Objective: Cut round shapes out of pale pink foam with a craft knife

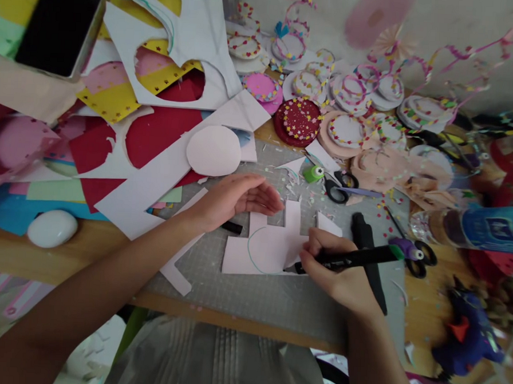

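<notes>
1. Grey pleated cloth (213, 356) on the person's lap lies nearest the camera, below the edge of the wooden table (426, 304).
2. On the table sits a grey gridded cutting mat (242, 294), and on it lies the pale pink notched piece of paper (266, 247), in front of the person and between both hands.
3. The right hand (342, 274) is closed around a black marker pen with a green end (350, 258); its tip meets the paper at the lower right, where a thin curved green line (253, 252) is already drawn.
4. The left hand (239, 198) is open, with fingers loosely curled, and hovers just above the top left part of the paper. I cannot tell if it presses the sheet.
5. To draw the curve well, I judge that the open hand should lie flat on the paper so that it does not slide on the mat.
6. The pen should stay upright enough for a thin line, and the wrist should turn slowly.
7. A black pen cap (232, 227) lies just beside the left hand, and black-handled scissors (340, 188) lie further back on the mat.
8. Loose paper scraps near the sheet could catch the pen tip, so a slow stroke is safer.
</notes>
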Demonstrator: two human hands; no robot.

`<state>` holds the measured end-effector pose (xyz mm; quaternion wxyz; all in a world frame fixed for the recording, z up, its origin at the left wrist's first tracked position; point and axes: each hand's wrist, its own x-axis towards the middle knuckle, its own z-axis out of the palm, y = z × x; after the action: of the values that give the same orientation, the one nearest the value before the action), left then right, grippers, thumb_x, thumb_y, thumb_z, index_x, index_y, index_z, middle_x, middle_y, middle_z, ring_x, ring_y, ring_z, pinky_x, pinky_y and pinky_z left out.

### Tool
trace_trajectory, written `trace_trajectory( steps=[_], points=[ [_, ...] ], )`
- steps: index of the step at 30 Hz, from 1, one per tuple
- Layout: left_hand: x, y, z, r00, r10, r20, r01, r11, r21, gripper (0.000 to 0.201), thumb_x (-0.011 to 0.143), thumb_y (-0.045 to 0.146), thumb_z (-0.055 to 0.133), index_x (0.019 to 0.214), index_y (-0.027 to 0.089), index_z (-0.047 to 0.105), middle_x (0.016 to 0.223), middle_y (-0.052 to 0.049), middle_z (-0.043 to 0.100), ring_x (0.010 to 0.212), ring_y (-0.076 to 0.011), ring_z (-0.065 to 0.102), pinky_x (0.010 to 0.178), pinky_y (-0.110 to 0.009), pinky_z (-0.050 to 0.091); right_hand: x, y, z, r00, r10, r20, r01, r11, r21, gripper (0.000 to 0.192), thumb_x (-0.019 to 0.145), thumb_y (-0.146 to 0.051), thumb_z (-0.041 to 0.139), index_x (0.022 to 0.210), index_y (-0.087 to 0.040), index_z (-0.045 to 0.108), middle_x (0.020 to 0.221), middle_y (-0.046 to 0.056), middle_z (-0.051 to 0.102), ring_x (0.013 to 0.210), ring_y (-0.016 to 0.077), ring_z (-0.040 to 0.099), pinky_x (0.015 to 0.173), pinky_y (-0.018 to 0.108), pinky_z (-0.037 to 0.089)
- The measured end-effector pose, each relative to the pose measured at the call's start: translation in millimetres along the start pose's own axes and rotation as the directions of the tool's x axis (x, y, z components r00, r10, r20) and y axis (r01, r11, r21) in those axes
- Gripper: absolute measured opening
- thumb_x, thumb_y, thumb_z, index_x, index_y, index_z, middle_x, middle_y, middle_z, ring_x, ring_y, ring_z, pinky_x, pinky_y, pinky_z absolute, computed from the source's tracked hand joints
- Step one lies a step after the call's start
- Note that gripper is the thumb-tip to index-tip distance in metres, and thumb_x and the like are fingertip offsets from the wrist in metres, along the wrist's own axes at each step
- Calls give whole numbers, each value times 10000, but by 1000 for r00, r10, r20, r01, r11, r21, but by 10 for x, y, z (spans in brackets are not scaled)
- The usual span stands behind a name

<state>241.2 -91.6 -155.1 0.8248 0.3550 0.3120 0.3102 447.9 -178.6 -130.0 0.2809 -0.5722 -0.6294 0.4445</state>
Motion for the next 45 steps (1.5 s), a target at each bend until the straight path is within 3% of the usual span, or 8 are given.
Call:
trace_trajectory(
  steps=[4,17,24,33,45],
  points=[
    [0,14,11,1000,-3,-10,3,1000,7,362,923,352,476,808,103,713,826,-105,748,813,-192,704,798,-321,551,9,4,-34,996,44,-81,-44,999,-5,258,702,-190,562,550,-216,356,522,-54,353,495,95,346,459,230,271],
    [5,-1,-1,1000,-4,-1,4,1000,2,376,936,347,467,821,92,718,831,-111,748,818,-191,705,792,-309,554,23,35,-34,969,29,-245,-18,999,44,295,736,-186,605,532,-212,393,538,-43,418,507,100,378,460,245,281],
    [-6,13,8,1000,-2,0,2,1000,13,372,935,346,467,820,95,716,828,-110,745,822,-190,701,801,-315,551,40,79,0,939,47,-340,-20,996,81,309,740,-173,601,551,-223,361,532,-59,337,488,95,306,448,260,215],
    [6,-2,1,1000,-4,1,4,1000,5,364,921,364,490,816,99,716,835,-111,749,822,-194,703,802,-318,549,49,147,102,873,14,-487,9,999,45,296,740,-177,606,571,-228,367,540,-56,403,493,101,348,461,264,259],
    [15,-4,0,1000,1,5,-1,1000,7,367,910,378,502,812,96,716,826,-114,747,806,-194,703,804,-321,550,99,54,269,828,-22,-560,36,999,14,292,783,-216,595,583,-232,383,563,-54,361,520,115,366,501,274,278]
  ],
)
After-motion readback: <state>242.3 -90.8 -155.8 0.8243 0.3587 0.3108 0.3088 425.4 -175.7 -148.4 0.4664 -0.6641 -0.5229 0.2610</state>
